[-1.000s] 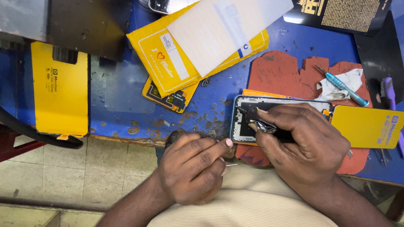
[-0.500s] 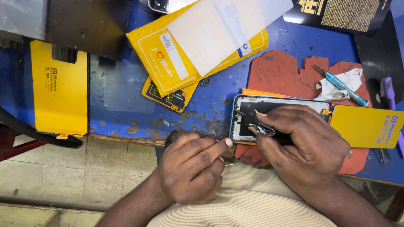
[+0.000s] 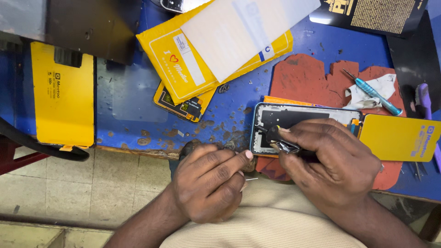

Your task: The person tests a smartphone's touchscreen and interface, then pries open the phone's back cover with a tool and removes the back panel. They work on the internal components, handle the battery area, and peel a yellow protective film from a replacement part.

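right hand (image 3: 333, 160) with tool (image 3: 287, 143) over opened phone (image 3: 294, 117)

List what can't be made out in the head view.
- Opened phone: its lower right part is covered by the right hand.
- Dark tool in that hand: its tip is too small to identify, its rear hidden by fingers.
- Left hand: a thin metal piece pokes out; the rest is inside the fist.
- Purple tool: cut off by the right edge.
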`<state>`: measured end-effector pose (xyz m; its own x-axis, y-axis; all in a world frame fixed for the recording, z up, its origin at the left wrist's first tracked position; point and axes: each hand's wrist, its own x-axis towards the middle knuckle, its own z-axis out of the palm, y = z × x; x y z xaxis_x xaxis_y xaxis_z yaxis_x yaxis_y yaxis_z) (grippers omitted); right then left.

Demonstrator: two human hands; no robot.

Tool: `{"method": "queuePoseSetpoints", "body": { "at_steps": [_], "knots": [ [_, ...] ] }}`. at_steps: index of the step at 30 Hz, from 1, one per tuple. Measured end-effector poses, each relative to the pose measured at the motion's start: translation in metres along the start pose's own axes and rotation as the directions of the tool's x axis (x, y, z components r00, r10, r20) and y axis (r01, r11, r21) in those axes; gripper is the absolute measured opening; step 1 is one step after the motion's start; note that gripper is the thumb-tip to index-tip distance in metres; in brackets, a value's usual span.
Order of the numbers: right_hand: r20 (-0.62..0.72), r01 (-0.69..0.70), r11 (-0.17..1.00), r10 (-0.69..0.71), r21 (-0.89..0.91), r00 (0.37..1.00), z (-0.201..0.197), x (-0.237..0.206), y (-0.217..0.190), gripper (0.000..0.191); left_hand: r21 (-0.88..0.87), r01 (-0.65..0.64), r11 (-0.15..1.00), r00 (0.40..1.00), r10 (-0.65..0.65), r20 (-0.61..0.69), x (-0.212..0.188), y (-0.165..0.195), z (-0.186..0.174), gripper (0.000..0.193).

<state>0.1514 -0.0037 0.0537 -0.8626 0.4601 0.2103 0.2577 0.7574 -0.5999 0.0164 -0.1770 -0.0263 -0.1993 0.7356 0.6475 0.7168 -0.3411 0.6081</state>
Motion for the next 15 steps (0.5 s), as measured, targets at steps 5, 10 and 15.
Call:
{"method": "queuePoseSetpoints", "body": {
  "at_steps": [5, 10, 15],
  "knots": [
    [0.006, 0.006, 1.0, -0.006, -0.005, 1.0, -0.0007, -0.0021, 0.0007, 0.027, -0.002, -0.003, 1.0, 1.0, 0.003, -0.006, 0.0006, -0.0003, 0.0002, 0.015],
    [-0.005, 0.008, 1.0, -0.008, -0.008, 1.0, 0.0007, -0.0041, 0.0003, 0.026, -0.001, -0.006, 1.0, 1.0, 0.006, -0.012, 0.0003, -0.0007, 0.0006, 0.015],
    [-0.006, 0.017, 1.0, -0.018, -0.008, 1.0, 0.0004, -0.0053, 0.0001, 0.027, 0.0, -0.009, 1.0, 1.0, 0.009, -0.014, 0.0, -0.0006, 0.0013, 0.016]
  ]
}}
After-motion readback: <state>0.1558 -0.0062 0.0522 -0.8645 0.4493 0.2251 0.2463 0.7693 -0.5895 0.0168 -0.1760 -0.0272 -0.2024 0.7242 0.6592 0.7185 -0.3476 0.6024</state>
